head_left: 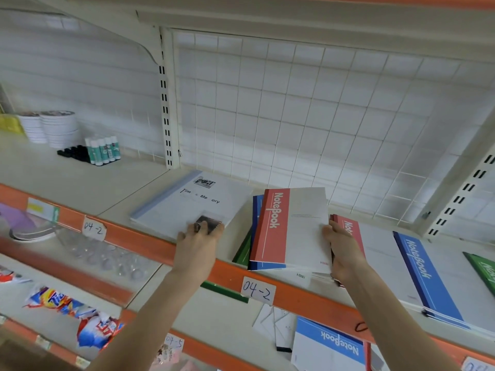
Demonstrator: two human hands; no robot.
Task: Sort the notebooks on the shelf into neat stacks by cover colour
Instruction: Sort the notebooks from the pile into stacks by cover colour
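On the shelf (80,183) lies a pale blue-spined notebook (187,202) marked "Time & Memory"; my left hand (199,241) holds its near edge, fingers curled on the cover. My right hand (344,250) grips the right edge of a red-spined notebook (289,228) that tops a skewed pile with blue (256,210) and green (242,253) covers beneath. Behind that hand another red notebook (351,228) shows. Farther right lie a blue-spined notebook (426,274) and a green one (484,271).
Glue sticks (103,151), black clips and white round tubs (57,127) stand at the back left. A wire grid (308,116) backs the shelf. Orange shelf edges carry labels "04-2" (258,290). A lower shelf holds a blue notebook (332,344) and snack packets (75,314).
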